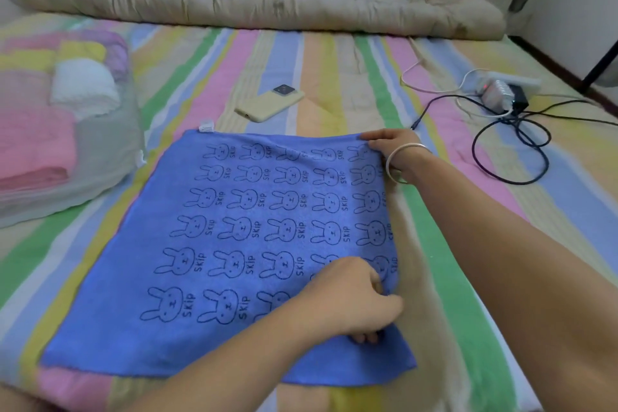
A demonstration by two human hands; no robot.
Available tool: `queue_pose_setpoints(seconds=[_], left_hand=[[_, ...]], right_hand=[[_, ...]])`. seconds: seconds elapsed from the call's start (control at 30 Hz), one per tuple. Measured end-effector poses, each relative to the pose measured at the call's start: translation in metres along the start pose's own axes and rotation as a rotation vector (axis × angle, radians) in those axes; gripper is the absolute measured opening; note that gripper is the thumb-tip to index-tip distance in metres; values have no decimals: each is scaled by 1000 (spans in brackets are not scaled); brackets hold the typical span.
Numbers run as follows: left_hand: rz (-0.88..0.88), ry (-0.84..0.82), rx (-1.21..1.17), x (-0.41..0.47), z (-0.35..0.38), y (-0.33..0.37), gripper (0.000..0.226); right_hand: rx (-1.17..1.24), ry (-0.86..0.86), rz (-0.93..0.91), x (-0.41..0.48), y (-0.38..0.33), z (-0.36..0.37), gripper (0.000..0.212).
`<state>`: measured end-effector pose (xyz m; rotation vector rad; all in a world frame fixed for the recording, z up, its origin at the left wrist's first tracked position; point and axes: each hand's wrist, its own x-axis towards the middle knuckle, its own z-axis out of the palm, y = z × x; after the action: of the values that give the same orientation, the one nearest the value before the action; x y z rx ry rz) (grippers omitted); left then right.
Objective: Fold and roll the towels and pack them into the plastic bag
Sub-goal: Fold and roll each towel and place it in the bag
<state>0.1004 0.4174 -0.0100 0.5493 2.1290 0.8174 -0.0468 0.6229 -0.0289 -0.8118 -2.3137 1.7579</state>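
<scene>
— What is seen at the left?
— A clear plastic bag [107, 144] is laid on the striped bed sheet [301, 60]. Folded towels are packed inside it, a pink towel [33, 150] and a white towel [85, 87] among them.

— And in the middle?
— A blue rabbit-print towel [200, 278] is spread flat on the sheet, just right of the bag. A phone [267, 104] in a pale yellow case is laid camera side up beyond the towel's far edge, apart from it.

— How is the towel held?
— Its right edge, toward the near end, is pinched by the curled fingers of the left hand [354, 301]. The far right corner is gripped between thumb and fingers of the right hand [391, 147], and a silver bangle [409, 146] is worn on that wrist.

— Further right?
— A power strip [498, 92] and looped black cables [474, 149] are spread on the sheet, well apart from the towel. A beige quilt [267, 0] is bunched along the far side.
</scene>
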Motion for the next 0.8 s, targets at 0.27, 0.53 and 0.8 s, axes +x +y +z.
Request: queue_pose_setpoints(seconds=[0.27,0.53,0.8], left_hand=[[41,310,-330,-53,-29,-60,25],[87,604,-495,-105,-93,-144,26],[81,624,-266,-136,-128,-208,50]], right_hand=[[93,-26,20,6,-45,22,16],[160,-96,10,-20,-108,125,18],[-251,-247,-83,-20,-131,232,32]])
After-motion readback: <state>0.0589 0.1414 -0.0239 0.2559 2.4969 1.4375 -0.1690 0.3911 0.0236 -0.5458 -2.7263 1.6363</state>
